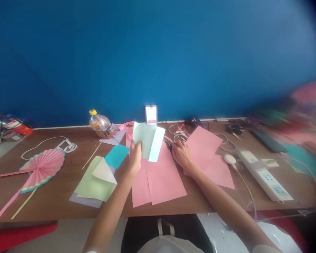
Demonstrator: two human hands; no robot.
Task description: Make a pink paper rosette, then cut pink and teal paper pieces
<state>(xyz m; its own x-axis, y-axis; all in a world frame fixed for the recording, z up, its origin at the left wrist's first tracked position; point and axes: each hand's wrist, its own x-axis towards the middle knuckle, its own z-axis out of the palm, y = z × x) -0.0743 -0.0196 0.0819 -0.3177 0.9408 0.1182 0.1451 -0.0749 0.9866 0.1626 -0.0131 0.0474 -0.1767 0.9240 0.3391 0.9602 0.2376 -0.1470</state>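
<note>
My left hand pinches a pale mint-green sheet of paper between thumb and fingers, holding it above the table. The sheet's right part is a folded, brighter strip. To its right, my right hand rests low with fingers curled down at the edge of the pink paper; a dark object shows beneath them, its kind unclear. Pink sheets lie under and between my hands. Further pink sheets spread beside my right hand. A green sheet lies left of my left forearm.
At the left lies a pleated pink paper fan with sticks. A yellow-capped bottle leans at the back. A blurred-out white card stands by the wall. A white power strip with cables occupies the right.
</note>
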